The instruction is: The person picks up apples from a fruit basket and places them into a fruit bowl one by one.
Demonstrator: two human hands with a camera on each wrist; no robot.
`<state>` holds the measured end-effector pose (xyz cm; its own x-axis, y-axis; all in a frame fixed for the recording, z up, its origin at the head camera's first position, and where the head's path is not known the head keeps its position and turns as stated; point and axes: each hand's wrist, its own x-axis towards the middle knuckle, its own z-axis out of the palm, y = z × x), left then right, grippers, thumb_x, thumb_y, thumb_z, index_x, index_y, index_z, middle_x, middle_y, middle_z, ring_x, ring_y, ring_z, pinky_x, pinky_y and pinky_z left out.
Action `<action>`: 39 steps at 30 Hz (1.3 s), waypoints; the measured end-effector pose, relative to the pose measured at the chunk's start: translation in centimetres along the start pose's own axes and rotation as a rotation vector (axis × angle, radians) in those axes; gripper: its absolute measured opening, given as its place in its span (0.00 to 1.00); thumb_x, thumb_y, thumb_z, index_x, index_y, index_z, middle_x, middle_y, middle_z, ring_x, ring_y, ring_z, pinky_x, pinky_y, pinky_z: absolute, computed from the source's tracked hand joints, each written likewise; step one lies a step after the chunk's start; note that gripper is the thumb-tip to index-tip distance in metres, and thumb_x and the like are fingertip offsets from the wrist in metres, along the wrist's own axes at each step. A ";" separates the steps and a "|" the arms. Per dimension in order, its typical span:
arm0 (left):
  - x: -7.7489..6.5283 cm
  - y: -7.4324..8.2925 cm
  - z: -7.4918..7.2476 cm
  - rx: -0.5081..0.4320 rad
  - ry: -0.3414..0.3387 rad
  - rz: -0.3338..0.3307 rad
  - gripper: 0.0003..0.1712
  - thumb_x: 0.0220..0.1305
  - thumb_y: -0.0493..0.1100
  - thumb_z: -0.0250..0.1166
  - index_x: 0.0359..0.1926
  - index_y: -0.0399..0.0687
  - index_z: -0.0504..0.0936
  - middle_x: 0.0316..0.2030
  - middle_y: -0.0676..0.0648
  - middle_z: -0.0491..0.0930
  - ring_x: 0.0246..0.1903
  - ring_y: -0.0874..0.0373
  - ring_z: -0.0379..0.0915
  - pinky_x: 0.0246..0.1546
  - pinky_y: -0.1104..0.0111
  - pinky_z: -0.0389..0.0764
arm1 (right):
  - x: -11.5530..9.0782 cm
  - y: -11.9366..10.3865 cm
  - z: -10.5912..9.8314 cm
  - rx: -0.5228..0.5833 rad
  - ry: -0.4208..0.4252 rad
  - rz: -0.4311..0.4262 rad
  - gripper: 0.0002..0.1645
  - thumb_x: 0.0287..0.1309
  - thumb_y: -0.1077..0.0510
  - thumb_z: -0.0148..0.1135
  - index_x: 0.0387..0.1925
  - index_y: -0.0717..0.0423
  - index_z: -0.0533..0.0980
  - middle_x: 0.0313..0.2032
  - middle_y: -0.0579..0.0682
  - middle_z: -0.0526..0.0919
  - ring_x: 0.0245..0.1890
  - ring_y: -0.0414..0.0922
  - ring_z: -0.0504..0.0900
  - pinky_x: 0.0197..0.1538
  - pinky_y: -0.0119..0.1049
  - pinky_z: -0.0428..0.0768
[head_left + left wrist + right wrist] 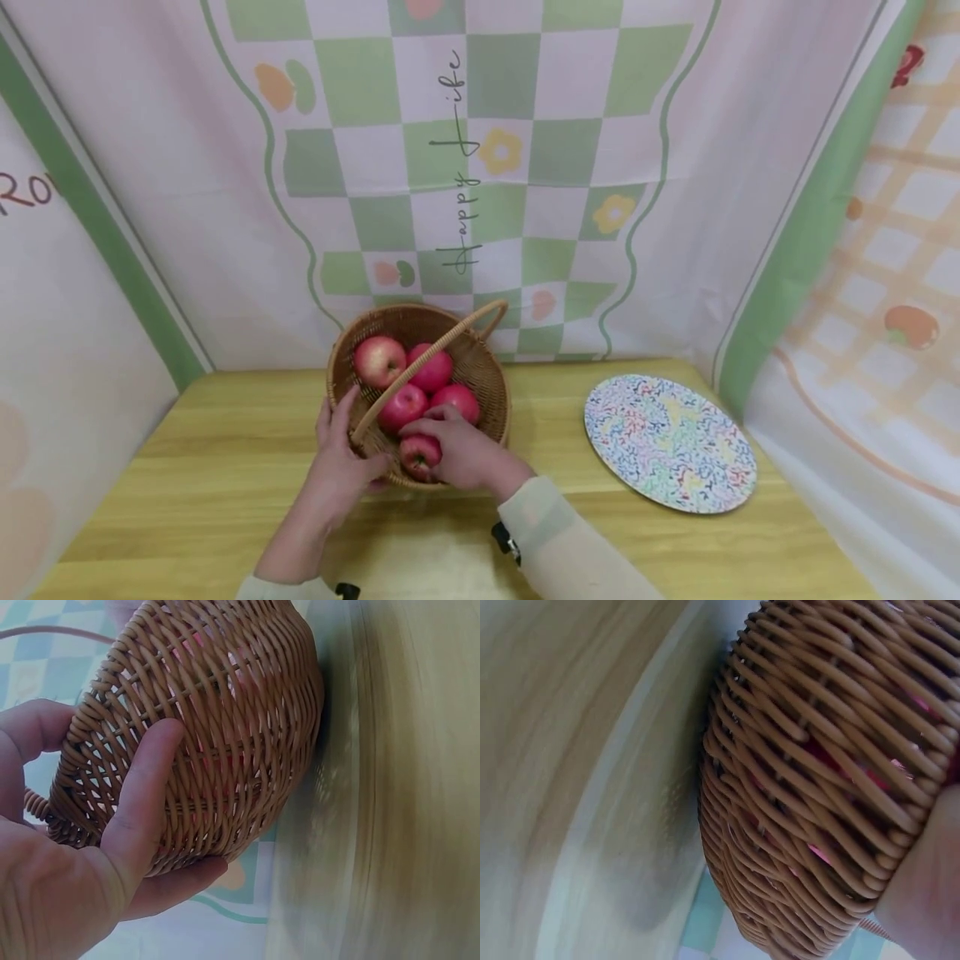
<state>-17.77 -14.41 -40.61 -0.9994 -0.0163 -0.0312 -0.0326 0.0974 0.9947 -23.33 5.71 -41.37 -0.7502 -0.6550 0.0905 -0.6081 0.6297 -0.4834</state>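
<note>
A brown wicker basket (489, 385) with an arched handle (448, 337) stands at the back of the table, several red apples inside it. My left hand (339, 473) grips the basket's left rim; in the left wrist view its thumb lies along the woven outer wall (225, 750). Reaching over the near rim, my right hand (468, 452) holds the nearest apple (420, 456) between thumb and fingers. Behind that apple sit other apples, one pinkish yellow (379, 362) at the far left. The right wrist view shows mostly basket wall (817, 765), the held apple hidden behind it.
To the right, a round board (670, 443) with a colourful speckled pattern lies flat on the wooden table (202, 467). A checked cloth (502, 217) hangs right behind the basket. More printed cloth (885, 333) closes off the right side.
</note>
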 end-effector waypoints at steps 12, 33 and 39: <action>0.4 -0.3 -0.3 0.001 -0.018 -0.001 0.65 0.53 0.24 0.68 0.79 0.69 0.43 0.74 0.51 0.13 0.46 0.36 0.75 0.34 0.50 0.86 | -0.4 1.3 -0.8 0.315 0.006 0.061 0.39 0.51 0.52 0.76 0.66 0.39 0.73 0.64 0.46 0.70 0.61 0.45 0.67 0.61 0.44 0.71; 0.3 0.0 -0.5 0.008 -0.022 0.001 0.64 0.54 0.24 0.67 0.80 0.68 0.43 0.74 0.50 0.13 0.42 0.40 0.79 0.34 0.49 0.86 | -0.6 3.4 -1.1 1.364 0.035 0.120 0.40 0.60 0.69 0.65 0.72 0.52 0.63 0.66 0.63 0.63 0.59 0.61 0.72 0.49 0.60 0.81; 0.2 -0.1 -0.5 0.002 -0.022 0.001 0.64 0.54 0.23 0.67 0.80 0.68 0.43 0.74 0.50 0.13 0.39 0.42 0.80 0.33 0.50 0.86 | -0.8 3.4 -1.2 1.432 0.072 0.117 0.38 0.60 0.71 0.63 0.70 0.50 0.65 0.67 0.63 0.60 0.59 0.62 0.71 0.50 0.64 0.79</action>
<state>-18.01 -14.88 -40.63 -0.9995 0.0058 -0.0323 -0.0316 0.0992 0.9946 -25.07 8.87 -42.01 -0.8139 -0.5809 0.0122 0.2034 -0.3045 -0.9306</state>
